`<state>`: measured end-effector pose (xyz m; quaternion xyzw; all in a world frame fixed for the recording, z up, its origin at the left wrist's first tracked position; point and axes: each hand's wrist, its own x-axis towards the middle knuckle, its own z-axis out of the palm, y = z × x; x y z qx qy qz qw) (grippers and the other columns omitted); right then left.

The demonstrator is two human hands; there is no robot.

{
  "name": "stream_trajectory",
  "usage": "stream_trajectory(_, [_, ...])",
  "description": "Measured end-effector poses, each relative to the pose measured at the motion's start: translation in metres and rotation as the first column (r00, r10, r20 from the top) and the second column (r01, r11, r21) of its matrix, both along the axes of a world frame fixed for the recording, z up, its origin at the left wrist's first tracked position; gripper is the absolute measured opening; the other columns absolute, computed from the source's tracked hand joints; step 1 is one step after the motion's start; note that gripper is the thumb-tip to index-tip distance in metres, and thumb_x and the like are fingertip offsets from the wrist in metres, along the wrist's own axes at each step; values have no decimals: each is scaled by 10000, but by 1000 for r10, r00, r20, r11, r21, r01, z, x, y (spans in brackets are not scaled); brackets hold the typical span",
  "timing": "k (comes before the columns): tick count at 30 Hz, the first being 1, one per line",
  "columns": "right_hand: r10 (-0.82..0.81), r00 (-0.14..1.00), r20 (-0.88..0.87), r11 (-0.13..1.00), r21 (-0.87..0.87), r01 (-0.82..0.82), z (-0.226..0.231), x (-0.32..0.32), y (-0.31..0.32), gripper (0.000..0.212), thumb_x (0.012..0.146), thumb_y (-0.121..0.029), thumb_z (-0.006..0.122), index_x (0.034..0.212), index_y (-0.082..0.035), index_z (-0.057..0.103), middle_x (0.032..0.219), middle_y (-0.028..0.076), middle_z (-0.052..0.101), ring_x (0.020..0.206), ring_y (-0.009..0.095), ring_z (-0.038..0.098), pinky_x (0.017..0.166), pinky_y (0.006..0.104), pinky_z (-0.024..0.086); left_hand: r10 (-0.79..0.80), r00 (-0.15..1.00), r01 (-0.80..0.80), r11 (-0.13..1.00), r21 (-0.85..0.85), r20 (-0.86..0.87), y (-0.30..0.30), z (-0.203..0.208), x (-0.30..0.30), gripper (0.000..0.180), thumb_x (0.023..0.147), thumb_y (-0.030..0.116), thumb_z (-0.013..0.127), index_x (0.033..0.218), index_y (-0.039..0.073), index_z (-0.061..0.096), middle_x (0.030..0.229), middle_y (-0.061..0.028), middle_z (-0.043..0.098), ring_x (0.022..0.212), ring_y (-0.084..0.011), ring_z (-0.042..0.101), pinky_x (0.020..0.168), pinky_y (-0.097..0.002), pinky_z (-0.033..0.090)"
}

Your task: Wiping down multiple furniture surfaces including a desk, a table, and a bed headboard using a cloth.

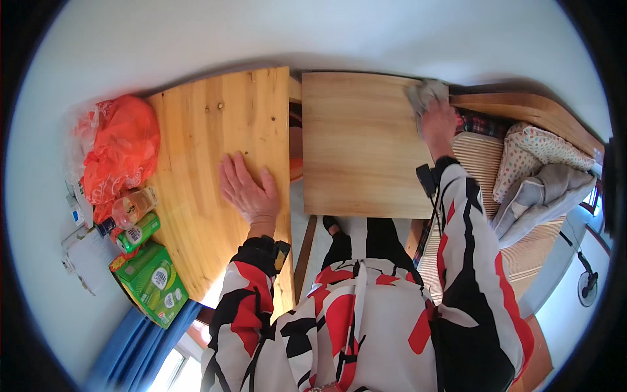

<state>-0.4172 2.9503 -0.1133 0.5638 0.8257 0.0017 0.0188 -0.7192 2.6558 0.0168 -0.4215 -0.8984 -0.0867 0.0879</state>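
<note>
My left hand (248, 194) lies flat on the yellowish wooden table (196, 150), fingers spread, near its right edge. At the far right corner of a smaller, paler wooden tabletop (366, 144), my right hand (439, 123) presses down on a crumpled grey cloth (428, 93). Its fingers are bent over the cloth and partly hidden by it. A narrow gap separates the two wooden tops, and an orange rounded thing (296, 157) shows down inside it.
Along the left stand a red plastic bag (124, 147), a bottle with pinkish contents (134, 206), a green pack (140, 232) and a green box (153, 282). To the right is a bed with a striped mat (480, 157), a dotted pillow (535, 157) and grey folded bedding (542, 199).
</note>
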Motion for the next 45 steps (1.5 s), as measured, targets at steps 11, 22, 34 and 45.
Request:
stream_trajectory(11, [-416,905,88,892,-156,425,6,-21,4,295,814,-231,584,1018,-26,525,1043,240,545,968,412,575,823,486,491,-26,999,26,1000,5,47,-5,-4,0,613,847,303,538,1367,25,370,1429,-197,338,1308,-387,302,1049,-521,237])
stream_trajectory(22, [448,844,-294,891,66,-450,-4,-214,-75,170,768,-122,574,919,-53,610,1045,157,529,932,329,538,759,419,459,-26,998,26,1000,5,48,3,2,3,599,853,292,532,1363,20,374,1416,-199,350,1295,-386,316,1055,-503,227])
stream_trajectory(34, [457,809,-370,706,-404,-583,1,-1,-139,270,792,-181,538,1038,-216,644,1108,118,565,1013,295,545,812,440,452,-24,999,24,999,22,21,-8,-7,-3,608,849,303,539,1369,38,368,1418,-190,350,1302,-382,307,1057,-508,220])
stream_trajectory(45, [45,910,-412,851,-461,-250,-29,39,-197,249,901,-207,452,1105,-149,582,1138,174,522,1020,388,527,823,507,447,-31,999,31,999,18,41,1,-7,3,605,854,322,536,1364,41,373,1420,-179,350,1307,-375,300,1051,-503,225])
